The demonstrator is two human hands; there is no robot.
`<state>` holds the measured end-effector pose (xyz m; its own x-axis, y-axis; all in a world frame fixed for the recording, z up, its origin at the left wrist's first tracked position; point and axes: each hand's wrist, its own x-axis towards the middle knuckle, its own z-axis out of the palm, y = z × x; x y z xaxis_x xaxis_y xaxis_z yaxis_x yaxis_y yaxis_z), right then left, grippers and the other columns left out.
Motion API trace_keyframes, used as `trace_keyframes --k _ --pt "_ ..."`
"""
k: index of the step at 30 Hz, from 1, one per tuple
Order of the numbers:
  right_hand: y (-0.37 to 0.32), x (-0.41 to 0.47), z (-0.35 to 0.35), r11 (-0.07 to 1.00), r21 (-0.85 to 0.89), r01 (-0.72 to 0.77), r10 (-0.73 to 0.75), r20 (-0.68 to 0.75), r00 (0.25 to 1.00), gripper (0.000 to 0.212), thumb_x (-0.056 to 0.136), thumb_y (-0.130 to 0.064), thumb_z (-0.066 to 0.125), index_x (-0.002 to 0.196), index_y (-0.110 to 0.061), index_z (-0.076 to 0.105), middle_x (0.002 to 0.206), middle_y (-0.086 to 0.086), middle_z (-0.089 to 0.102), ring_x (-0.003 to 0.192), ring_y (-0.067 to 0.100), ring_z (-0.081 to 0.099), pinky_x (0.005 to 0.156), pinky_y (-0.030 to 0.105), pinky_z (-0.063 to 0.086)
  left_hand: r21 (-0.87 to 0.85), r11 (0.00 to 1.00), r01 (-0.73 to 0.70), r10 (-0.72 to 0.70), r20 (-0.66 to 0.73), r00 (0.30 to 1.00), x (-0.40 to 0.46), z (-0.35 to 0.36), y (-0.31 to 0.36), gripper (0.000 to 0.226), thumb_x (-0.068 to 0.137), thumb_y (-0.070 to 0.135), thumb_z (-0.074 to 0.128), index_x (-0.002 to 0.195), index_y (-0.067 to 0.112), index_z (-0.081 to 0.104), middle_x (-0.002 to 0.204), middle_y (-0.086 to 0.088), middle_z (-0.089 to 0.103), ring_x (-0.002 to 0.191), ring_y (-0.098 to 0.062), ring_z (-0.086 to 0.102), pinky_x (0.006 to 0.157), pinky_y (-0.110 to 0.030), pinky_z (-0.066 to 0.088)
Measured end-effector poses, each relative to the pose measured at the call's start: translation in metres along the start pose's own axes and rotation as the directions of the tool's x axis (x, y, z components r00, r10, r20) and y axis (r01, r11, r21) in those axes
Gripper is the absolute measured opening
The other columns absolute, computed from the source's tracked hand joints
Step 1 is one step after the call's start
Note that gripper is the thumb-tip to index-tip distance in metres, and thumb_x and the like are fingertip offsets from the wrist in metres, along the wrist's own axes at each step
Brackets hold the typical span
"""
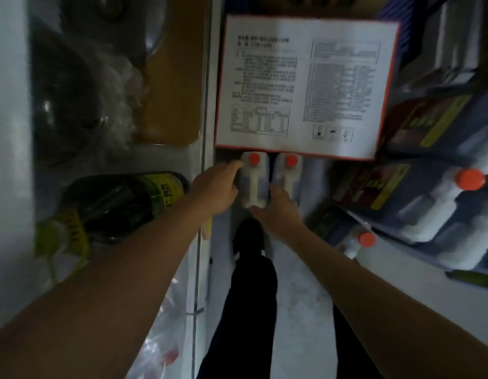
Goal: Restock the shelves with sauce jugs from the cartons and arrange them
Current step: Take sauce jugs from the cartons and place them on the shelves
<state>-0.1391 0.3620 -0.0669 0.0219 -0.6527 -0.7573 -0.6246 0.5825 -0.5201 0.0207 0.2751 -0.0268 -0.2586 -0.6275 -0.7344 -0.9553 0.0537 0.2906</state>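
Item: white jug (254,184), my left hand (216,190) and right hand (278,212) gripping its sides; I lift straight, level, clear of carton (305,86) and neighbouring jug (288,173).

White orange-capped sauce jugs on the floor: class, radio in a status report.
Both hands, left and right, on left white orange-capped jug; grip unclear. Twin jug beside. White printed carton overhangs caps.

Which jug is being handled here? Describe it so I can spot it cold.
Find the big white carton with printed text and a red edge. Two orange-capped white jugs stand on the floor just below it. The handled jug is the left one, flanked by the left hand and right hand.
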Motion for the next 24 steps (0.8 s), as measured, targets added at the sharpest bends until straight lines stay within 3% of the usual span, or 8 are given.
trace_keyframes --k 3,6,9,12,16,20,22,24 --pt "0.002 0.039 0.037 0.999 0.015 -0.035 0.036 -0.035 0.999 0.091 0.095 -0.041 0.068 0.163 -0.012 0.014 0.16 0.016 0.034 0.141 0.034 0.043 0.11 0.04 0.039 0.057 0.998 -0.012 0.01 0.02 1.0 0.035 0.014 -0.025 0.061 0.099 0.016 0.054 0.155 0.026 0.031 0.144 -0.014 0.051 0.124 -0.036 0.055 0.098 -0.051 0.05" --pt "-0.001 0.068 0.053 0.993 -0.022 -0.112 0.108 -0.142 0.984 0.092 0.095 -0.042 0.066 0.162 -0.014 0.011 0.153 0.019 0.038 0.136 0.038 0.047 0.106 0.045 0.044 0.094 0.995 -0.018 0.015 0.034 0.999 0.06 0.024 -0.042 0.062 0.099 0.016 0.055 0.155 0.028 0.03 0.146 -0.012 0.049 0.126 -0.035 0.054 0.099 -0.05 0.05" --pt "-0.014 0.087 0.06 0.942 -0.207 -0.265 0.214 -0.239 0.947 0.095 0.097 -0.045 0.063 0.163 -0.016 0.001 0.159 0.025 0.025 0.144 0.041 0.037 0.105 0.051 0.046 0.081 0.996 -0.03 0.027 0.033 0.999 0.078 0.032 -0.053 0.06 0.099 0.017 0.055 0.154 0.026 0.031 0.144 -0.013 0.05 0.126 -0.034 0.054 0.099 -0.048 0.05" --pt "-0.019 0.096 0.071 0.894 -0.339 -0.292 0.191 -0.303 0.934 0.093 0.101 -0.038 0.06 0.162 -0.012 -0.005 0.155 0.028 0.027 0.136 0.043 0.044 0.094 0.047 0.053 0.069 0.997 -0.032 0.031 0.028 0.999 0.084 0.039 -0.059 0.056 0.099 0.02 0.056 0.151 0.026 0.036 0.139 -0.011 0.053 0.122 -0.033 0.056 0.096 -0.047 0.051" --pt "-0.02 0.102 0.081 0.864 -0.467 -0.187 0.08 -0.239 0.968 0.085 0.104 -0.029 0.054 0.161 -0.008 -0.005 0.154 0.025 0.035 0.124 0.042 0.057 0.092 0.045 0.054 0.018 1.0 -0.007 0.007 0.001 1.0 0.079 0.049 -0.071 0.042 0.096 0.019 0.058 0.135 0.02 0.044 0.127 -0.012 0.058 0.113 -0.035 0.06 0.09 -0.048 0.052" --pt "-0.034 0.089 0.047 0.835 -0.549 -0.022 -0.016 -0.064 0.998 0.076 0.1 -0.024 0.06 0.158 -0.004 0.015 0.141 0.021 0.052 0.119 0.038 0.064 0.093 0.043 0.053 -0.097 0.994 0.044 -0.045 -0.003 0.999 0.056 0.051 -0.085 0.082 0.091 0.021 0.068 0.158 0.025 0.021 0.147 -0.018 0.045 0.129 -0.04 0.052 0.102 -0.05 0.048" --pt "-0.045 0.065 0.022 0.826 -0.558 0.076 -0.087 0.008 0.996 0.074 0.093 -0.026 0.067 0.153 -0.011 0.025 0.138 0.017 0.055 0.115 0.039 0.065 0.086 0.042 0.053 -0.16 0.987 0.021 -0.024 -0.015 1.0 0.039 0.041 -0.086 0.099 0.086 0.022 0.077 0.161 0.03 0.012 0.154 -0.018 0.04 0.136 -0.039 0.047 0.107 -0.05 0.045" --pt "-0.06 0.033 -0.008 0.805 -0.552 0.218 -0.205 0.086 0.975 0.067 0.094 -0.03 0.062 0.15 -0.02 0.028 0.134 0.011 0.059 0.112 0.038 0.066 0.079 0.039 0.048 -0.241 0.97 -0.031 0.027 -0.022 0.999 0.023 0.018 -0.08 0.117 0.073 0.027 0.087 0.162 0.034 0.01 0.158 -0.013 0.037 0.142 -0.033 0.043 0.113 -0.049 0.042"
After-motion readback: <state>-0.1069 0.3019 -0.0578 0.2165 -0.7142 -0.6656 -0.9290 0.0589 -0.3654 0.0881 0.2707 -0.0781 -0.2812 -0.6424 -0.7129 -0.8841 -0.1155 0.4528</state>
